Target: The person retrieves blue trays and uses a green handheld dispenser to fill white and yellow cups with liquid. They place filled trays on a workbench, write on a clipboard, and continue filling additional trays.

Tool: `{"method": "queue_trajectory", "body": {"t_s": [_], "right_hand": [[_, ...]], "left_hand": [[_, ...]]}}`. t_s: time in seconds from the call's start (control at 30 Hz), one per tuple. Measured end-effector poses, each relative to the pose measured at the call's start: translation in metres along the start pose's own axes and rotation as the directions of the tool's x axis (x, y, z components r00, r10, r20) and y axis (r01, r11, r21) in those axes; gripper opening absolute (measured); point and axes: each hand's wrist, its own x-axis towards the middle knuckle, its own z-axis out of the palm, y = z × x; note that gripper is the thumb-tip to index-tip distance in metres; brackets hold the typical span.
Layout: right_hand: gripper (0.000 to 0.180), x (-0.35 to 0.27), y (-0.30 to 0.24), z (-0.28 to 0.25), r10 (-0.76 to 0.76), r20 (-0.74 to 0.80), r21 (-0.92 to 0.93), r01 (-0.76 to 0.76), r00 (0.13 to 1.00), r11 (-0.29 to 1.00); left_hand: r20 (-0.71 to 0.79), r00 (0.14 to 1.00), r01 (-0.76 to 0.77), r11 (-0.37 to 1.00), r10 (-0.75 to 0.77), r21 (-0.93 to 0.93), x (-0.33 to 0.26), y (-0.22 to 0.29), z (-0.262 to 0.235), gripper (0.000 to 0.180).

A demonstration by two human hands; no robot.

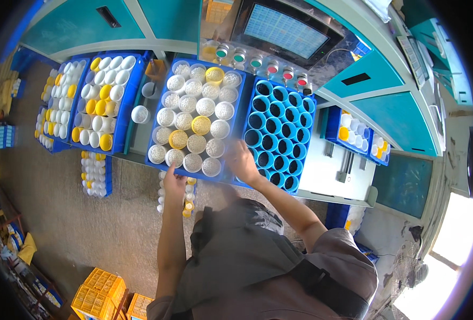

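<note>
In front of me a blue tray point(196, 173) holds rows of white and yellow cups filled with pale granules. My left hand point(175, 183) is at its front edge, one digit over the rim against a white cup point(174, 157) and the other fingers curled below. To the right stands a second tray with rows of blue tubular cups point(269, 142), dark inside. My right hand point(241, 162) is smeared by motion over the seam between the two trays, near the front-left blue cups. Its fingertips are too blurred to show whether anything is between them.
Behind the trays are a control screen point(280, 31) and a row of red and green buttons point(255, 63). A loose white cup point(140, 114) stands left of the tray. More cup-filled crates point(104, 101) are farther left, others point(348, 131) at right. Yellow crates point(99, 293) sit on the floor.
</note>
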Motion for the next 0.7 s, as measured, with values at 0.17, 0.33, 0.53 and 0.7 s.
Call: {"method": "queue_trajectory", "body": {"t_s": [0.17,0.33,0.53,0.7], "right_hand": [[0.047,0.011,0.009,-0.005,0.024,-0.131,-0.126,-0.040,0.991,0.991],[0.070,-0.001,0.027,0.054,0.134,-0.201,-0.179,-0.171,0.970,0.969],[0.079,-0.057,0.076,0.122,0.707,0.041,-0.040,-0.706,0.706,0.708],[0.052,-0.122,0.075,0.138,0.639,0.030,0.269,-0.622,0.769,0.736]], "left_hand": [[0.198,0.980,0.015,0.996,-0.032,0.086,-0.055,0.010,-0.020,0.044],[0.029,0.999,0.034,0.963,-0.043,0.269,-0.103,0.006,-0.081,0.043],[-0.174,0.984,0.069,0.962,-0.022,0.266,-0.128,0.008,-0.196,0.036],[-0.150,0.986,-0.017,0.929,0.078,0.371,-0.139,0.026,-0.256,0.042]]}}
